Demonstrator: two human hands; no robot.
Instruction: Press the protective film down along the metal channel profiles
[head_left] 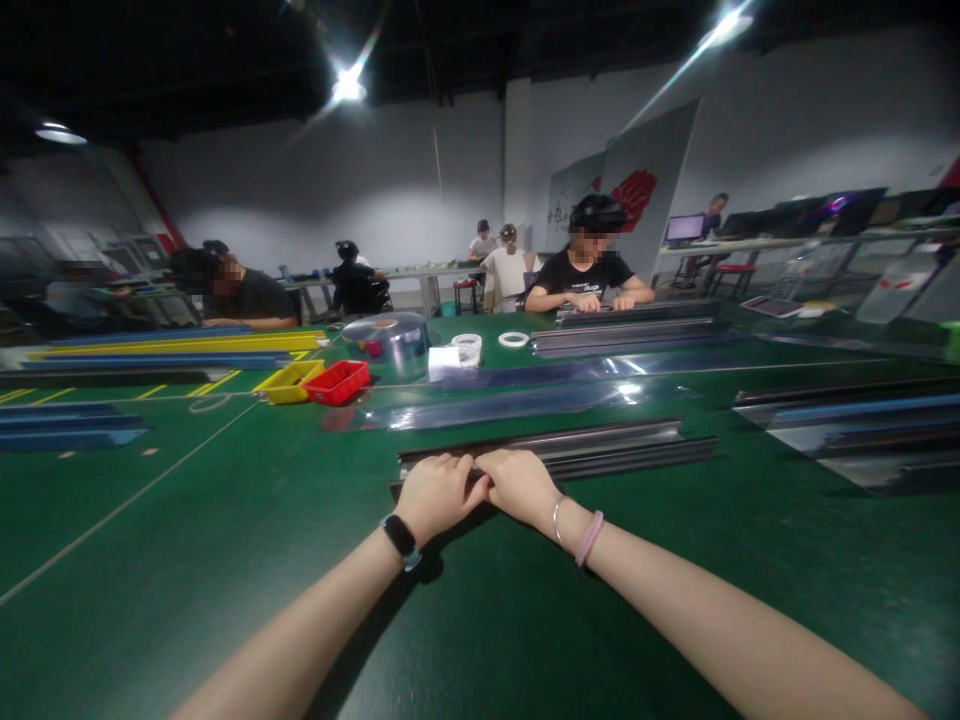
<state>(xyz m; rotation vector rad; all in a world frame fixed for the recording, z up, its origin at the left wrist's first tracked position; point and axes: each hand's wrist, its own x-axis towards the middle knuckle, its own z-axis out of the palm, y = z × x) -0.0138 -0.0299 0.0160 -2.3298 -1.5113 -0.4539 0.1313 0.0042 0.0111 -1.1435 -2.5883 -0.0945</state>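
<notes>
A long dark plastic profile strip with raised channel-like edges lies across the green table in front of me. My left hand is at its left end, fingers curled over it. Close beside it, thumbs nearly meeting, my right hand is also closed on the strip. Most of my fingertips are hidden behind the backs of the hands, so any small part between them cannot be seen. Just beyond the strip lies a length of clear film.
A yellow bin and a red bin stand beyond, left of centre, near a big roll of clear film and white tape rolls. More profiles lie at right and left. A co-worker sits opposite.
</notes>
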